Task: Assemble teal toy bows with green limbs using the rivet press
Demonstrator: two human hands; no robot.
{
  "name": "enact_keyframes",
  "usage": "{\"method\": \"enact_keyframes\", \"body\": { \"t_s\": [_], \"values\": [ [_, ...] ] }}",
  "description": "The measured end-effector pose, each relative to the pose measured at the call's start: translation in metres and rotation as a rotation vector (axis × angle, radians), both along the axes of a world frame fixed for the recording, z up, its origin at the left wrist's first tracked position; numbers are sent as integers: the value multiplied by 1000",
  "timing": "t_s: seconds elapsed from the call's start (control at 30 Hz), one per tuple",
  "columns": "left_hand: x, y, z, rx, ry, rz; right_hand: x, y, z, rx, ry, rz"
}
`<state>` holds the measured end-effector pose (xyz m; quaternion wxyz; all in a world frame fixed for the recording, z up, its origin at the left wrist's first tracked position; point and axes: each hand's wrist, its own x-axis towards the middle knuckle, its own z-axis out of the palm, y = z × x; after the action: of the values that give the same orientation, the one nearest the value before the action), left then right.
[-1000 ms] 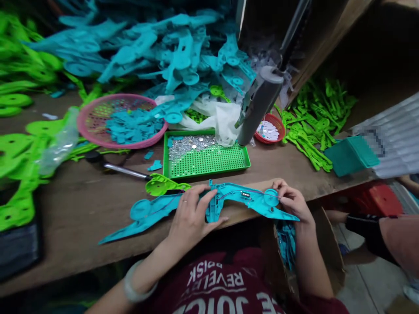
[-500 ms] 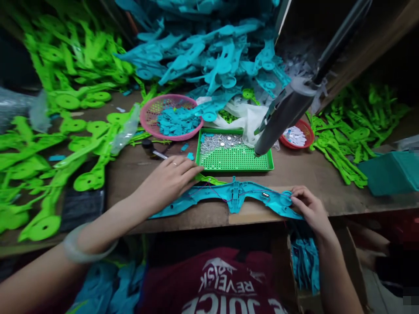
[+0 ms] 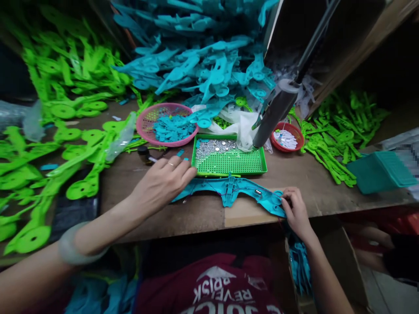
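A blue plastic bow-shaped shell (image 3: 242, 187) lies along the bench's front edge, its ribbed inner side up, with thin wires and a small metal part inside. My right hand (image 3: 296, 211) pinches its right end, near a round blue piece. My left hand (image 3: 163, 181) is closed over the left end and hides much of it. From its fingertips a thin light-green plastic piece (image 3: 219, 175) runs along the shell's far edge; the grip itself is partly hidden.
A green tray (image 3: 229, 163) with small metal screws stands behind the shell. Over it hangs a grey power screwdriver (image 3: 276, 113). Pink basket (image 3: 149, 135), red basket (image 3: 288, 148) and teal bin (image 3: 369, 174) surround it. Green parts (image 3: 81, 185) and blue parts (image 3: 216, 72) are heaped around.
The green piece has shifted and now lies along the shell's far edge instead of slanting behind its left half. The shell's left end has swung away from the bench's edge. The view has shifted slightly.
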<state>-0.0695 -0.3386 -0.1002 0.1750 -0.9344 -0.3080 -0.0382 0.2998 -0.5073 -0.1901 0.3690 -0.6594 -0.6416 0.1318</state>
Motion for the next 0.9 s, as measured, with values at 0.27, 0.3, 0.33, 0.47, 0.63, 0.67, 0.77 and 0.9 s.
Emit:
{"method": "enact_keyframes", "body": {
  "t_s": [0.27, 0.3, 0.33, 0.47, 0.63, 0.67, 0.77, 0.9],
  "values": [
    [-25, -8, 16, 163, 166, 39, -1, 3, 0, 23, -4, 20],
    [-32, -7, 16, 138, 134, 106, -2, 3, 0, 31, 3, 18],
    [-38, -6, 17, 116, 90, 214, -3, 4, 1, 35, 15, 16],
    [-47, -14, 12, 73, -273, 486, -6, 5, 10, -5, 170, -13],
    [26, -62, -17, -231, -513, -187, 0, 7, 17, -91, 423, -59],
    [47, -71, -23, -252, -508, -266, 3, 7, 16, -103, 443, -72],
    [106, -82, -41, -246, -459, -330, 8, 5, 14, -134, 544, -87],
    [137, -66, -53, -347, -372, -316, 12, -3, 14, -133, 697, -102]
  ]
}}
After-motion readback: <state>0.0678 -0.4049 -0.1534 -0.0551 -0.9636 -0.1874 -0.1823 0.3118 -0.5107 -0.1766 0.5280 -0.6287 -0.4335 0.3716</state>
